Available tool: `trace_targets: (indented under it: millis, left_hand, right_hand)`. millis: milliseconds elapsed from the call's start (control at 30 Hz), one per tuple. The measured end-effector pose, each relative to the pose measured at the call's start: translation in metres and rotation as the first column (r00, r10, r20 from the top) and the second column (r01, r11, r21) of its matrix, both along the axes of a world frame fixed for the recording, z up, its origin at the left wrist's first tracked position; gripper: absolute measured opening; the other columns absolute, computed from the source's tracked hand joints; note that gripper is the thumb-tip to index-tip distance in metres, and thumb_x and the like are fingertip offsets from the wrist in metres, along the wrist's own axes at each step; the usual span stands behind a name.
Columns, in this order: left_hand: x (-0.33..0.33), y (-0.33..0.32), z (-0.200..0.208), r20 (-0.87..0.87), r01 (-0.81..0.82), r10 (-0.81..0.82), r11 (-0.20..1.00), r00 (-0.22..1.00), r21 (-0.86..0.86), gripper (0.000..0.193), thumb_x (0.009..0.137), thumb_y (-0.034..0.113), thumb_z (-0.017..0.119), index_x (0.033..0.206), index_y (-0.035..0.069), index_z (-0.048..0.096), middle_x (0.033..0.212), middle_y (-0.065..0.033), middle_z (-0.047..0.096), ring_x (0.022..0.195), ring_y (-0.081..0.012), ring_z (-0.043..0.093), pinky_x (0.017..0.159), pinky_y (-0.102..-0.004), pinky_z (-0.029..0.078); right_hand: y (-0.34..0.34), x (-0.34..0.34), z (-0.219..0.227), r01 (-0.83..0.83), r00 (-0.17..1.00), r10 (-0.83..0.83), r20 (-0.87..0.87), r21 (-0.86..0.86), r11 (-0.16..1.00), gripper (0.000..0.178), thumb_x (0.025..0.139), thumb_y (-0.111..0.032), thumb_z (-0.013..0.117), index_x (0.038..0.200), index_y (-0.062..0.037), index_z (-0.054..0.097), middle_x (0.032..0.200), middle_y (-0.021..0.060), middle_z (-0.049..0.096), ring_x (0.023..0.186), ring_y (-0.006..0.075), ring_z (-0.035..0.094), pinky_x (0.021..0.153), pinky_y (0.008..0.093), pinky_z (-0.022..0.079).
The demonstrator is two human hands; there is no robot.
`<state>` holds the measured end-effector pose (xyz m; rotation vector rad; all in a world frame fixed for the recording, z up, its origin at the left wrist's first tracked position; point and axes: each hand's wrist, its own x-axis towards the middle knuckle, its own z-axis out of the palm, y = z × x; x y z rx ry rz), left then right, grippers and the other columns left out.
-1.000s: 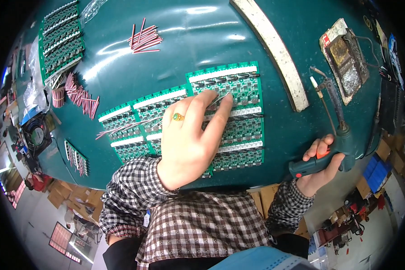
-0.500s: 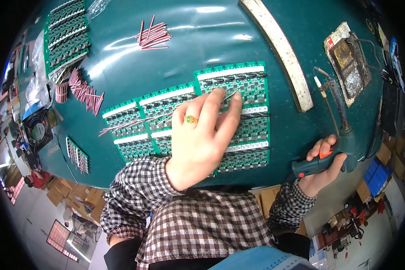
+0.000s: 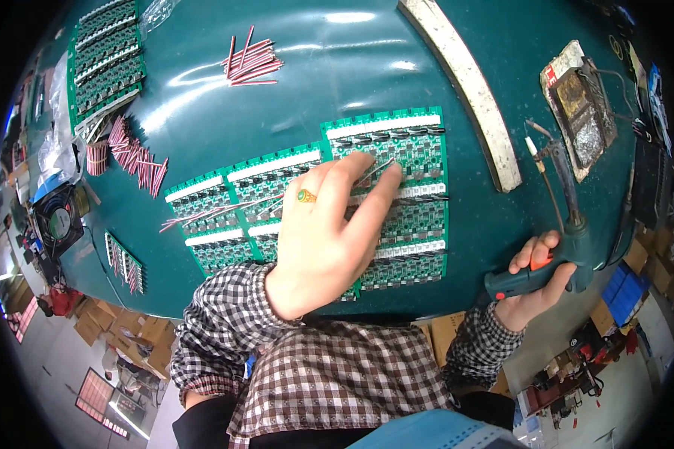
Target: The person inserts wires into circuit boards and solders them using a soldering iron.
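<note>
My left hand (image 3: 326, 232), with a ring on one finger, is closed over the green circuit boards (image 3: 416, 224). A few thin red-and-white wires (image 3: 210, 212) stick out to the left from under its palm. Another wire end shows between thumb and forefinger, above the upper right board; the palm hides the rest. My right hand (image 3: 539, 273) is wrapped round the handle of a dark green soldering gun (image 3: 574, 238) with an orange trigger. The gun's metal tip and thin feed tube point up and away, short of the solder-stained tray (image 3: 580, 112).
A curved pale bar (image 3: 472, 97) lies between boards and tray. Cut wires form a pile (image 3: 253, 61) at the back and bundles (image 3: 138, 157) at the left. More boards (image 3: 106, 63), a small fan (image 3: 58, 222) and a small board piece (image 3: 125, 262) lie along the left side.
My left hand has shifted slightly left and down, with the wires still in it. The right hand and soldering gun have barely moved.
</note>
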<state>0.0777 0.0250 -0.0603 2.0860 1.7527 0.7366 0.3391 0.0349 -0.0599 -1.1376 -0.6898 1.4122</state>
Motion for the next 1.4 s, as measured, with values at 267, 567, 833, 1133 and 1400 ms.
trace_targets:
  millis: [267, 567, 833, 1133, 1400]
  left_hand:
    - [-0.006, 0.011, 0.005, 0.168, -0.156, 0.154, 0.988, 0.974, 0.001, 0.019, 0.068, -0.003, 0.061, 0.086, 0.003, 0.057, 0.080, -0.0085, 0.053, 0.066, -0.0240, 0.053, 0.057, -0.0317, 0.043]
    - [-0.007, 0.021, 0.007, 0.181, -0.155, 0.189, 0.971, 0.965, -0.184, 0.011, 0.069, 0.001, 0.060, 0.074, 0.005, 0.051, 0.069, -0.0090, 0.048, 0.062, -0.0261, 0.051, 0.054, -0.0336, 0.041]
    - [-0.005, 0.023, 0.005, 0.074, -0.153, 0.166, 0.976, 0.983, -0.156, 0.010, 0.069, 0.002, 0.061, 0.074, 0.005, 0.052, 0.069, -0.0060, 0.051, 0.061, -0.0213, 0.052, 0.054, -0.0305, 0.040]
    - [-0.002, 0.022, -0.003, 0.104, -0.181, 0.186, 0.982, 0.977, -0.055, 0.012, 0.067, 0.002, 0.061, 0.072, 0.005, 0.050, 0.066, -0.0066, 0.049, 0.059, -0.0221, 0.052, 0.052, -0.0318, 0.040]
    - [-0.002, 0.023, -0.008, 0.137, -0.196, 0.201, 0.979, 0.970, -0.055, 0.011, 0.067, 0.002, 0.062, 0.071, 0.005, 0.051, 0.066, -0.0054, 0.049, 0.056, -0.0198, 0.051, 0.050, -0.0306, 0.040]
  right_hand:
    - [0.000, -0.001, 0.000, 0.000, 0.999, 0.000, -0.037, 0.000, 1.000, 0.050, 0.085, -0.043, 0.049, 0.101, 0.0044, 0.044, 0.075, 0.0057, 0.047, 0.063, 0.0152, 0.049, 0.049, 0.0243, 0.048]
    - [0.000, 0.000, -0.001, -0.022, 0.999, 0.023, -0.038, 0.018, 1.000, 0.048, 0.086, -0.041, 0.050, 0.101, 0.0040, 0.044, 0.075, 0.0062, 0.047, 0.063, 0.0156, 0.051, 0.050, 0.0248, 0.048]
    - [-0.003, 0.006, 0.001, -0.090, 0.996, 0.090, -0.004, 0.000, 0.996, 0.045, 0.086, -0.037, 0.049, 0.104, 0.0045, 0.044, 0.078, 0.0077, 0.049, 0.065, 0.0173, 0.052, 0.053, 0.0259, 0.049]
    - [0.011, 0.026, 0.043, 0.212, 0.474, -0.384, 0.793, 0.320, 0.923, 0.034, 0.090, -0.027, 0.044, 0.108, 0.0018, 0.047, 0.094, 0.0116, 0.058, 0.087, 0.0220, 0.058, 0.068, 0.0297, 0.051]
    - [0.010, 0.022, 0.046, 0.125, 0.627, -0.197, 0.754, 0.153, 0.980, 0.034, 0.089, -0.021, 0.047, 0.111, 0.0051, 0.049, 0.092, 0.0119, 0.060, 0.083, 0.0232, 0.061, 0.064, 0.0308, 0.053]
